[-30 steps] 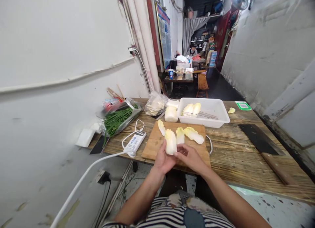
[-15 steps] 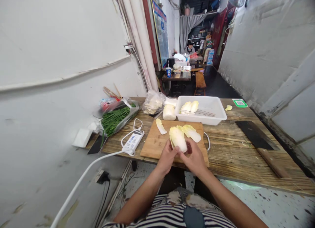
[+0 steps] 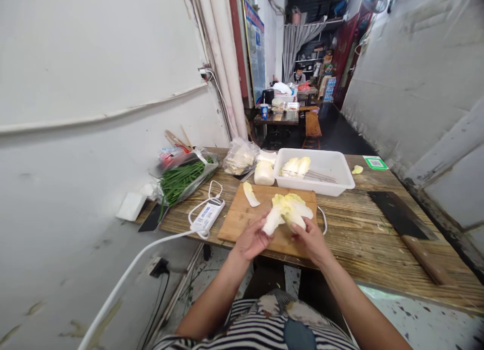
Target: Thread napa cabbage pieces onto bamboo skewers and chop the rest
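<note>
Over the wooden cutting board (image 3: pixel 235 224) my left hand (image 3: pixel 252 240) grips the white base of a cabbage leaf (image 3: pixel 273 222), thumb and fingers at its edge. My right hand (image 3: pixel 309 239) pinches a second pale piece of cabbage (image 3: pixel 297 220); the two pieces spread apart at the bottom, and their yellow tops overlap. Behind them another leaf shows on the board's right side, partly covered. A narrow cabbage leaf (image 3: pixel 250 194) lies alone near the board's far left corner.
A white tray (image 3: pixel 342 176) with skewered cabbage leaves (image 3: pixel 296 167) stands behind the board, beside a cabbage chunk (image 3: pixel 263 173). A cleaver (image 3: pixel 401 214) lies at right. Left are a power strip (image 3: pixel 207 215) and bagged green stalks (image 3: pixel 183 177). Someone sits far back.
The cabbage held in both hands has come apart into two spread pieces, one in each hand. My hands have moved apart. The view has shifted slightly.
</note>
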A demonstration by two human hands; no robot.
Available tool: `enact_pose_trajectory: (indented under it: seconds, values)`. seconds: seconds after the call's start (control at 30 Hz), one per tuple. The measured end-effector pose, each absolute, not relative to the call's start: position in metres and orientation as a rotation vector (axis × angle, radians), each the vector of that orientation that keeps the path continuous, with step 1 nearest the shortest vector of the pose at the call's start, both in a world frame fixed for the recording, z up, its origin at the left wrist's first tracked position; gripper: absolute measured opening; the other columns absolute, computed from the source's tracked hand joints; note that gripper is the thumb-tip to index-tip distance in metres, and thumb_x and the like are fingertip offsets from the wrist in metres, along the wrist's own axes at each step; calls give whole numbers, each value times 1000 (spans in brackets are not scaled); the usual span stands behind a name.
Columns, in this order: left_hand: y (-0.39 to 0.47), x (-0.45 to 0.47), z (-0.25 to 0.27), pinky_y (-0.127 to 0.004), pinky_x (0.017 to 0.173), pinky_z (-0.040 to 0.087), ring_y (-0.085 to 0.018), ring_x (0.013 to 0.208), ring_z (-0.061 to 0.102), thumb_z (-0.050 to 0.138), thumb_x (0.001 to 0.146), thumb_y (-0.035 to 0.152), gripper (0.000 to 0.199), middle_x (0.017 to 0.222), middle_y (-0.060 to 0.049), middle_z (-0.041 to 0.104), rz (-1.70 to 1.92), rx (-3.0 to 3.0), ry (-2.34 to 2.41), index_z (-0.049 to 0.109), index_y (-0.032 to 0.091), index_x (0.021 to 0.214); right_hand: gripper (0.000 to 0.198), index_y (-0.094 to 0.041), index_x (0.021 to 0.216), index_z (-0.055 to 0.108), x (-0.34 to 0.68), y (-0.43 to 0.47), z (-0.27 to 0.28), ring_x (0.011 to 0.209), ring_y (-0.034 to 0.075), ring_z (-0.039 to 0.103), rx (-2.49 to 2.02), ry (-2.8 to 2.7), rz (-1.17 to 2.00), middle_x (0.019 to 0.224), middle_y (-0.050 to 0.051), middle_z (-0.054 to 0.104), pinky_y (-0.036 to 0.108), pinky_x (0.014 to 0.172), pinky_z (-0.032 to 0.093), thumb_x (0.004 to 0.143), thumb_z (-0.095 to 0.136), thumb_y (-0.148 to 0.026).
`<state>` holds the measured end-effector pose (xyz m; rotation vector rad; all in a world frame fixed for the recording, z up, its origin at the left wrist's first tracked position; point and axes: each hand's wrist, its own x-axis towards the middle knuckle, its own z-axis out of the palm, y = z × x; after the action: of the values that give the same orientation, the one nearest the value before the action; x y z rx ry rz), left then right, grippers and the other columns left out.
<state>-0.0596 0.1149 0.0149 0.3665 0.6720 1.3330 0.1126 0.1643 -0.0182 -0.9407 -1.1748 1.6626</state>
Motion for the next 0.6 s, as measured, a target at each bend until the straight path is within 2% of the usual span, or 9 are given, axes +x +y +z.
enact_pose_trajectory:
  seconds: [0.1,0.2,0.33,0.43,0.53,0.6]
  values:
    - [115,-71,11,-16,51,41,-12,77,58,65,73,19,43,112,-8,61,1365,345,563,57,18,115,22,-14,103,58,123,168,-18,64,10,58,-970,-1173,1616,86,1,61,25,56,50,89,56,-31]
    - [115,-80,3,-17,52,43,-14,81,59,64,72,18,38,108,-8,62,1390,373,622,59,18,109,24,-14,102,58,132,171,-18,65,11,58,-1025,-1168,1482,87,1,62,27,58,50,86,59,-32]
    - [123,-87,-1,-19,56,44,-13,78,59,65,72,22,31,105,-7,62,1479,506,772,61,17,102,41,-17,114,53,143,176,-16,84,16,59,-1089,-1133,1184,104,5,60,33,73,50,78,67,-31]
    - [136,-90,0,-21,63,46,-15,81,59,69,70,20,32,104,-7,63,1507,579,867,62,17,102,50,-19,113,50,147,179,-13,93,20,57,-1106,-1130,1014,109,6,58,35,82,46,71,71,-36]
    - [144,-93,4,-24,74,47,-21,96,58,75,62,10,39,98,-9,65,1519,649,999,65,14,99,51,-20,110,49,142,177,-11,94,21,56,-1074,-1207,924,107,7,57,35,83,46,68,72,-37]
    - [139,-92,8,-23,85,43,-24,115,49,76,59,7,46,107,-9,64,1580,700,1101,66,18,103,50,-20,110,48,135,172,-10,97,22,55,-1038,-1276,860,108,8,54,36,85,46,68,71,-36]
